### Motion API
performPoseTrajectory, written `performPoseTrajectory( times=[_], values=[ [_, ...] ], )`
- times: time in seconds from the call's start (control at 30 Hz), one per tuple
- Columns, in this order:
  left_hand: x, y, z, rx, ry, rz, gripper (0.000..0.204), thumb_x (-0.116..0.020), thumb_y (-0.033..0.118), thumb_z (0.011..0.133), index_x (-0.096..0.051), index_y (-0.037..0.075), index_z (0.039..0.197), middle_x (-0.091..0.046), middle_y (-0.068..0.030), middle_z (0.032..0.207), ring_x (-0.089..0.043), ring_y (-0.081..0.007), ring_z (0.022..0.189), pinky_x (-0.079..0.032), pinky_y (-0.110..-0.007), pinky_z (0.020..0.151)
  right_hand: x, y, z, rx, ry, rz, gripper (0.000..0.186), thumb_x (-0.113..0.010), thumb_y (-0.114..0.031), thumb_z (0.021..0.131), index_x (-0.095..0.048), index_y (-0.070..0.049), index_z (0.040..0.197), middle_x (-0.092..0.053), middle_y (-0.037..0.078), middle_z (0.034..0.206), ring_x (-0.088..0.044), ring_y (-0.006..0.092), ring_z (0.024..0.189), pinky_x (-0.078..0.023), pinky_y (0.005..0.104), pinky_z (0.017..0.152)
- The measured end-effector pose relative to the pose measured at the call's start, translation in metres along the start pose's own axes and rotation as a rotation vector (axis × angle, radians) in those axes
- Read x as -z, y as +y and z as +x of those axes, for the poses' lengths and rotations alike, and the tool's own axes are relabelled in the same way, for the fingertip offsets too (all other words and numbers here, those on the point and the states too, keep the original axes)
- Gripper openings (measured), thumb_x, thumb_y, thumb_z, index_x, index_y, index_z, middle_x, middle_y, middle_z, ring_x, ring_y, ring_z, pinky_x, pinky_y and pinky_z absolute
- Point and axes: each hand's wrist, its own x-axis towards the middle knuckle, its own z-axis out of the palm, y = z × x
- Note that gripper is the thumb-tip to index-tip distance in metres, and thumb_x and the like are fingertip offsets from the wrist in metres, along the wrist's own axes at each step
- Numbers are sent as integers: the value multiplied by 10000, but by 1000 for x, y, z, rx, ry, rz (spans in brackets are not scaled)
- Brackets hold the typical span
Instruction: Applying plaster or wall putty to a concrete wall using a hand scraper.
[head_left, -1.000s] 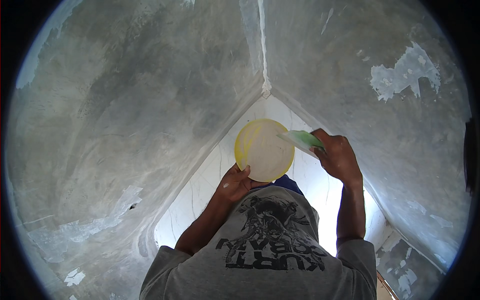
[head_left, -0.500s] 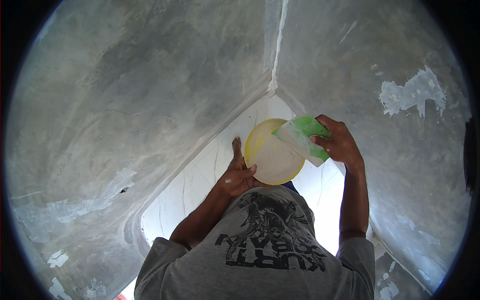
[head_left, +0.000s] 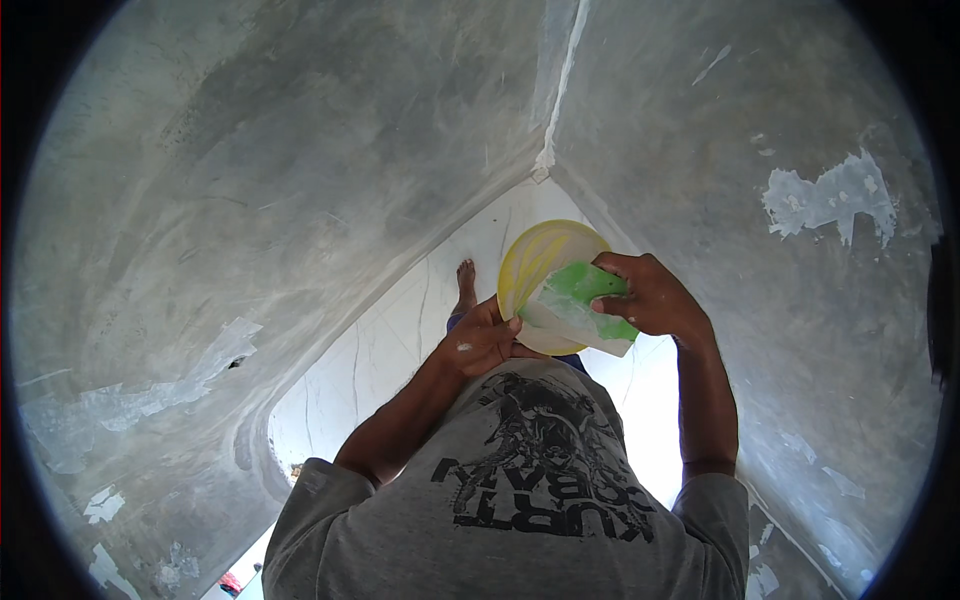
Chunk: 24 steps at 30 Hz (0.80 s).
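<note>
My left hand (head_left: 483, 340) grips the near left rim of a round yellow plate (head_left: 540, 252), its thumb over the edge and the fingers hidden underneath. Pale paste is smeared across the plate, with yellow streaks showing through. In my right hand (head_left: 655, 295) is a green putty scraper (head_left: 585, 287), a flat, wide piece coated with whitish paste. Fingers and thumb pinch its right side. The scraper lies over the right part of the plate, its lower corner reaching past the rim.
Grey plastered walls (head_left: 330, 150) rise on both sides and meet in a corner with a white filled seam (head_left: 565, 95). White patches (head_left: 832, 195) mark the right wall. Below is a white veined tile floor (head_left: 385, 345), with my bare foot (head_left: 466, 272) on it.
My right hand has moved left and slightly down, bringing the scraper from the plate's right edge across its middle. The plate has shifted a little up and right with my left hand.
</note>
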Motion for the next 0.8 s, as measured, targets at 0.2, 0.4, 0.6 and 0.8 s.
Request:
performPoseTrajectory(
  times=[0.2,0.4,0.6,0.8],
  values=[
    [1,6,-1,-32,-10,-49,524,-444,152,1050,-226,12,1505,-429,-210,1474,-520,-388,1296,-450,-578,1064,15,13,-3,-15,20,120,329,-748,-64,798,-633,13,1096,-701,162,925,-681,253,837,-511,367,828],
    [9,3,0,-11,-65,-58,527,-439,139,1049,-214,8,1507,-428,-205,1477,-511,-405,1300,-442,-597,1063,27,15,-1,-183,335,114,275,-739,-71,800,-626,10,1037,-678,155,892,-661,229,825,-510,354,793],
    [5,7,2,9,-49,-47,527,-445,136,1047,-218,-5,1501,-426,-204,1479,-517,-406,1293,-447,-608,1054,12,5,13,-74,216,125,287,-746,-72,805,-625,0,1056,-683,167,890,-673,242,812,-511,363,790],
    [-1,11,1,10,50,-23,552,-547,163,1002,-301,-36,1454,-483,-247,1408,-551,-400,1257,-446,-591,1065,3,-2,9,-95,-5,28,339,-756,-82,801,-646,-1,1111,-711,182,949,-694,268,836,-516,363,823]
  ],
)
